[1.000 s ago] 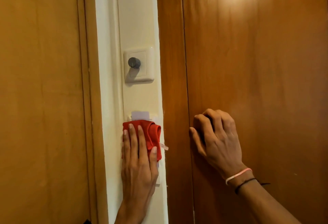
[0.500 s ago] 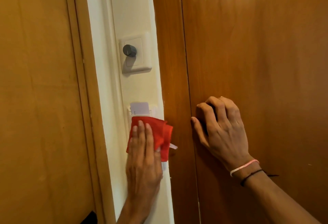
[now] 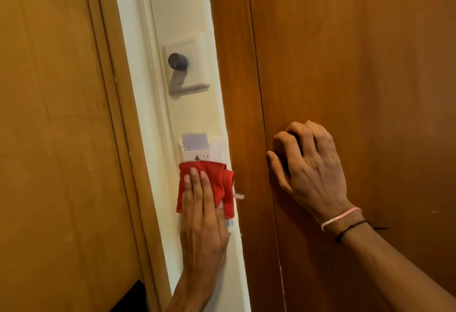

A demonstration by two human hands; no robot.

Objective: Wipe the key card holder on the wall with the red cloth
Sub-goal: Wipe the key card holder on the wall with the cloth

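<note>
Narrow strip of cream wall point(image 3: 195, 114) between two expanses of brown wood: a lighter panel point(image 3: 54, 139) on the left, a darker door point(image 3: 357, 64) with its frame on the right. High on the strip, a white switch plate point(image 3: 187, 64) with a dark round dimmer knob point(image 3: 177, 61). Lower down, the key card holder point(image 3: 198, 155), white, fixed flat to the wall, a pale key card point(image 3: 195, 141) standing upright in its top slot and a small downward arrow printed on its face. Only the upper part of the holder showing; the lower part covered by the red cloth point(image 3: 222, 183). Cloth bunched and folded, pressed flat against the holder and wall, its top edge just below the arrow, its right edge reaching the corner of the strip beside the door frame.

Left hand point(image 3: 202, 218) reaching up from below, palm down on the cloth, fingers straight and close together, pressing rather than pinching, fingertips short of the cloth's top edge. Right hand point(image 3: 308, 171) resting on the dark door, well apart from the cloth, fingers curled under and thumb stretched toward the frame, holding nothing visible. On the right wrist, a pink band point(image 3: 341, 218) and a thin black cord point(image 3: 352, 229). Small dark shape point(image 3: 134, 294) at the lower left edge, too cut off to identify.
</note>
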